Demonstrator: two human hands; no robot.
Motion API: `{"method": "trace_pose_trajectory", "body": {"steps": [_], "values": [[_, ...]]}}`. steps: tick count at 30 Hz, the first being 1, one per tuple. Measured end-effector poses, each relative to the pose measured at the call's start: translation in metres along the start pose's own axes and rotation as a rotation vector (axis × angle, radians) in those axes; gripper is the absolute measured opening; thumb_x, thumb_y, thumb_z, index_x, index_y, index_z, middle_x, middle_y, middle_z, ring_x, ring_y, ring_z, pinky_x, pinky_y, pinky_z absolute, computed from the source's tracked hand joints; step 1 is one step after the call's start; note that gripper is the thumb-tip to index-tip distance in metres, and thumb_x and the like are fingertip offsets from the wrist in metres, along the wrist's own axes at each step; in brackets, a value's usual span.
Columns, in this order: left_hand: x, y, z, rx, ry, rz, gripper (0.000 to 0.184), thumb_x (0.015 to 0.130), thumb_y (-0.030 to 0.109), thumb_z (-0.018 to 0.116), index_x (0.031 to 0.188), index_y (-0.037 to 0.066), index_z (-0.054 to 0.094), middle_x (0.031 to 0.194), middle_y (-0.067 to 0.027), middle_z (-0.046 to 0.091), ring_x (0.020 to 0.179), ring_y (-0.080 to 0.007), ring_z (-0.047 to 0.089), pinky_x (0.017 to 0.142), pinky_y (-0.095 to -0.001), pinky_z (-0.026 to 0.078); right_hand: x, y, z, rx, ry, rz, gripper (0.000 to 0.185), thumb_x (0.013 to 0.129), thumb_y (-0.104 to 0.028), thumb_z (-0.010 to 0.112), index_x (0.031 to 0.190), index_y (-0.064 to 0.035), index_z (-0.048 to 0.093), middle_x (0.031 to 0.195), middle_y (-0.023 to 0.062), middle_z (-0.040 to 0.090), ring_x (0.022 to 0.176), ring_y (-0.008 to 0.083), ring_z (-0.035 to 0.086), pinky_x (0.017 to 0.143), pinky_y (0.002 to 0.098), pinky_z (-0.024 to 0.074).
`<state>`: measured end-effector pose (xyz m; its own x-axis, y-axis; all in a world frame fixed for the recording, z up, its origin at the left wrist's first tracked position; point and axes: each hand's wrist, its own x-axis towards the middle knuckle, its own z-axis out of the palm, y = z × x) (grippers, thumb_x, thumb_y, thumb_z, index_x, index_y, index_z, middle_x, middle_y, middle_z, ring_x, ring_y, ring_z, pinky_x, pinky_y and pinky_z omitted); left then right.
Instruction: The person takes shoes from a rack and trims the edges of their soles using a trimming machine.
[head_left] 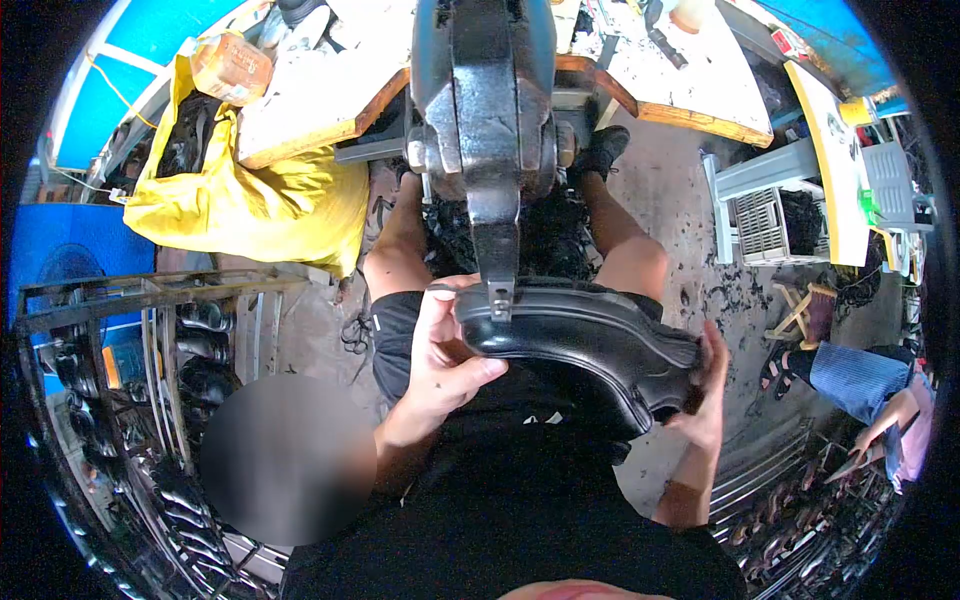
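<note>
Seated person [540, 490], glossy black leather-look shoe [565, 332] held over the lap.
Crumpled yellow sack [275, 215] far left; left hand [438, 365] clamped on the shoe's front end, thumb below, fingers above; thick black metal machine arm's [485, 150] narrow tip overlaps the shoe's edge, contact unclear; right hand [709, 400] wrapped around the rear end; slatted grey plastic crate [762, 228] at right.

See a yellow bag [285, 205] beside the left white tabletop [330, 90], a brown package [232, 68] near both; spot a grey crate [760, 222] at right, near a wooden stool [819, 315] and a person [858, 383].
</note>
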<state>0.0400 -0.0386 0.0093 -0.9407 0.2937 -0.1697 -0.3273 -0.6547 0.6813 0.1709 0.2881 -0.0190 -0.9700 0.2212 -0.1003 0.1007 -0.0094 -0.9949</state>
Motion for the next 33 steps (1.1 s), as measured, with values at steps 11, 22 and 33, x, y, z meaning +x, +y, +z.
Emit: {"method": "trace_pose_trajectory", "body": {"steps": [11,22,33], "values": [[-0.002,-0.009,0.004,-0.214,0.017,0.07,0.08,0.074,0.001,0.076,0.14,0.006,0.032,0.132,-0.0112,0.051,0.122,-0.0224,0.052,0.102,-0.0363,0.041,0.016,-0.053,-0.005,0.401,0.352,-0.002,0.05,0.103,-0.036,0.041,0.137,-0.0011,0.048,0.127,0.0164,0.06,0.117,0.0308,0.058,0.102,0.046,0.0472],[0.015,0.001,0.026,0.189,-0.307,0.074,0.074,0.077,-0.011,0.073,0.138,0.006,0.034,0.142,-0.0175,0.043,0.131,-0.0245,0.046,0.107,-0.0396,0.039,0.001,-0.018,-0.036,0.183,0.196,-0.145,0.139,0.046,-0.057,0.093,0.151,-0.0004,0.022,0.145,0.0176,0.04,0.133,0.0352,0.043,0.112,0.0492,0.0336],[0.017,-0.003,0.015,0.194,-0.318,0.074,0.075,0.078,-0.006,0.073,0.14,0.005,0.031,0.143,-0.0221,0.042,0.132,-0.0303,0.046,0.108,-0.0423,0.038,0.005,-0.045,-0.01,0.317,0.211,-0.184,0.074,0.084,-0.042,0.074,0.141,-0.0086,0.041,0.133,0.0115,0.054,0.122,0.0303,0.054,0.104,0.0457,0.044]]}}
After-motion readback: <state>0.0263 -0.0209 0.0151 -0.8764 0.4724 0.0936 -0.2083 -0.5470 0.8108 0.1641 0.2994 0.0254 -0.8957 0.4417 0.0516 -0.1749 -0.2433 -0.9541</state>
